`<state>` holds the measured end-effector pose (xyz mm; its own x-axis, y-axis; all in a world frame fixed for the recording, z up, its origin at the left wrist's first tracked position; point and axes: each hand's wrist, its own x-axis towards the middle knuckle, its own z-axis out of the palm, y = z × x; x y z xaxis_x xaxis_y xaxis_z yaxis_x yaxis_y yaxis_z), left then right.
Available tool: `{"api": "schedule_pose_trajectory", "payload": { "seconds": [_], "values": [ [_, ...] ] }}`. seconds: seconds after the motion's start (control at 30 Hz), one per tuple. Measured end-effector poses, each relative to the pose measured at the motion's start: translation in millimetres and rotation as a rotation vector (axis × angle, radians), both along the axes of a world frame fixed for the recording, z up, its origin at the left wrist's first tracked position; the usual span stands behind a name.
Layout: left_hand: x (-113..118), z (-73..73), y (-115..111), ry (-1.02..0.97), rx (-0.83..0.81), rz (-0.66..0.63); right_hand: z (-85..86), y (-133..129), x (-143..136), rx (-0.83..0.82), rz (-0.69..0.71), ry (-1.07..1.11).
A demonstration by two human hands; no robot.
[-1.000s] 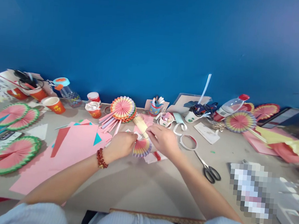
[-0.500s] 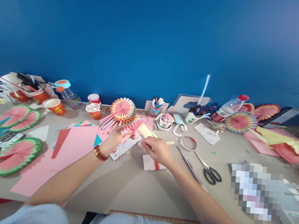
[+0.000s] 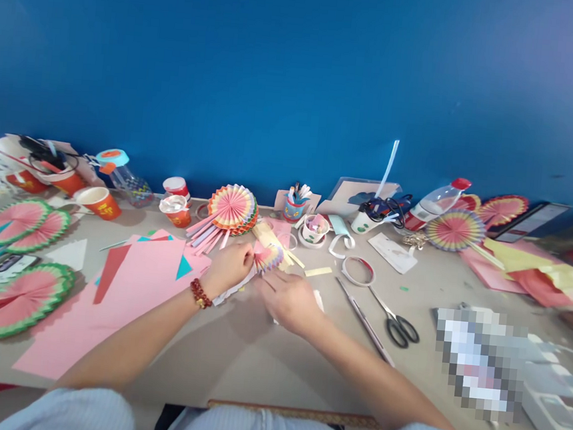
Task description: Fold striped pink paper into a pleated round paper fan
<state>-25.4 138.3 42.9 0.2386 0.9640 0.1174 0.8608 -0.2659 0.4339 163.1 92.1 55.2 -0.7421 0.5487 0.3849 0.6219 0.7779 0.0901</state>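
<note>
Near the middle of the table, my left hand (image 3: pixel 231 264), with a red bead bracelet on its wrist, is closed on a small pleated paper fan (image 3: pixel 268 257) in pink with a pastel, scalloped edge. My right hand (image 3: pixel 289 299) is just below the fan, its fingertips at the fan's lower edge; its fingers are close together and what they hold, if anything, is hidden. Pale yellow strips (image 3: pixel 290 255) lie behind the fan. A stack of finished round fans (image 3: pixel 233 209) with rolled paper handles stands behind my left hand.
Pink sheets (image 3: pixel 145 283) and watermelon-coloured fans (image 3: pixel 28 299) lie left. Right are a tape roll (image 3: pixel 358 271), a pen-like tool (image 3: pixel 365 321), scissors (image 3: pixel 401 330) and a power strip (image 3: pixel 557 416). Cups (image 3: pixel 99 203) and a bottle (image 3: pixel 438 205) line the wall.
The fan has turned, so its pastel edge now faces right. My right hand has moved left and down beside it. The white packet under the hands is more covered. The view has shifted slightly.
</note>
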Motion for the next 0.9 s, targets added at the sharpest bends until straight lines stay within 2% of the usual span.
{"api": "schedule_pose_trajectory", "payload": {
  "seconds": [0.13,0.3,0.37,0.47,0.53,0.6,0.67,0.73,0.8,0.9],
  "values": [
    [4,5.6,-12,0.17,0.023,-0.051,7.8,4,6,-0.032,-0.039,0.116],
    [10,14.9,-29,0.247,0.026,-0.23,20.4,26,19,-0.243,-0.04,0.336],
    [9,18.5,-34,0.237,0.028,-0.301,20.0,39,25,-0.348,-0.078,0.434],
    [3,22.0,-37,0.169,0.024,-0.381,10.4,57,33,-0.496,-0.135,0.544],
    [-2,21.9,-38,-0.066,-0.05,-0.398,0.2,63,38,-0.549,-0.145,0.576],
    [-7,18.8,-38,-0.481,-0.205,-0.339,-10.2,62,40,-0.592,-0.143,0.597],
    [-10,12.9,-37,-0.955,-0.379,-0.165,-18.6,52,40,-0.628,-0.147,0.62],
    [-9,5.3,-36,-1.298,-0.502,0.036,-23.9,38,38,-0.649,-0.161,0.635],
    [-5,-2.7,-34,-1.441,-0.582,0.154,-26.3,24,34,-0.66,-0.175,0.641],
    [3,-13.3,-31,-1.507,-0.685,0.205,-27.0,11,31,-0.712,-0.212,0.649]
  ]
}}
